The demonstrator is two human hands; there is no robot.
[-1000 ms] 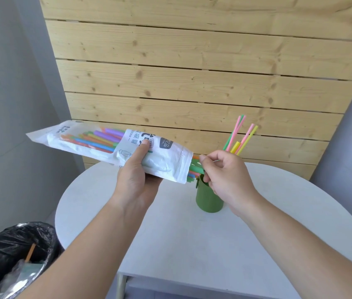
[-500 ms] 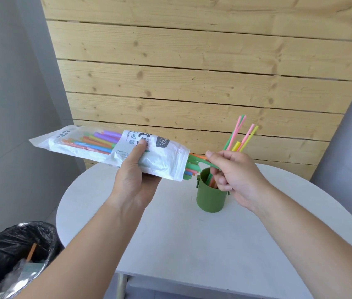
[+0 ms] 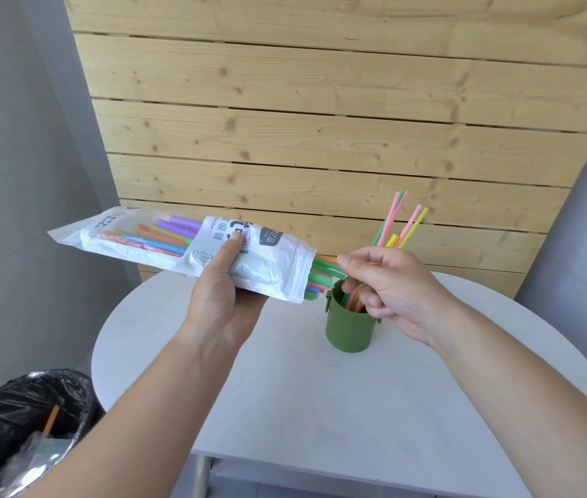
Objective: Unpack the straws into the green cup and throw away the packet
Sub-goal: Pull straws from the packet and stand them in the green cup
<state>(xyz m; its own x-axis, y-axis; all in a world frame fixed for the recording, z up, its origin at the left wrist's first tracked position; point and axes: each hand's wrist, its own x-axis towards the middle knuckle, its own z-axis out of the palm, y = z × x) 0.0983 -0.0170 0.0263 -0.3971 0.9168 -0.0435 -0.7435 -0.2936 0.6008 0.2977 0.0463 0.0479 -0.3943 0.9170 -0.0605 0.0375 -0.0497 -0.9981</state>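
White plastic packet (image 3: 162, 242), gripped by left hand (image 3: 223, 303), is aimed at round green cup (image 3: 347, 328); thin green straw (image 3: 326, 268) is pinched by right hand (image 3: 392, 285).

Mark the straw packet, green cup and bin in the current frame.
straw packet (image 3: 213, 228), head view, on its printed label.
green cup (image 3: 351, 328), head view, on its outer wall.
bin (image 3: 15, 397), head view, on the black liner near its rim.

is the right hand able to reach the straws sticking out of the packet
Likely yes: the packet opens toward the right hand, whose thumb is at the tips of the straws; nothing lies between.
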